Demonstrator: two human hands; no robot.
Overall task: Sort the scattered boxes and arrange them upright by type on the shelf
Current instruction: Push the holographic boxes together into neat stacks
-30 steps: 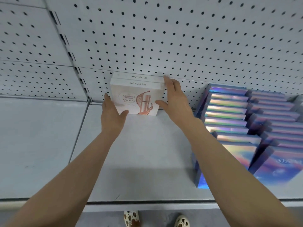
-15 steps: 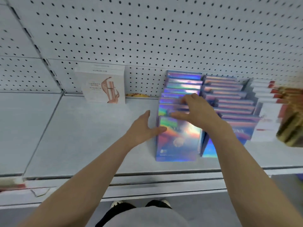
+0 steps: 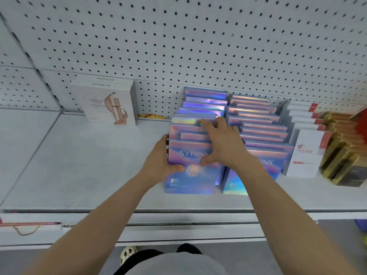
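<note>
Fingers of our left hand [image 3: 161, 159] are gripping the left edge of the front holographic box [image 3: 190, 175], upright on the shelf [image 3: 89, 165], while our right hand [image 3: 222, 143], fingers spread, is pressing the row running back toward the pegboard [image 3: 198, 46].

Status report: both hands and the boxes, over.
Left hand grips front holographic box. Right hand spread over same row. White box upright. Nothing blocking.
</note>
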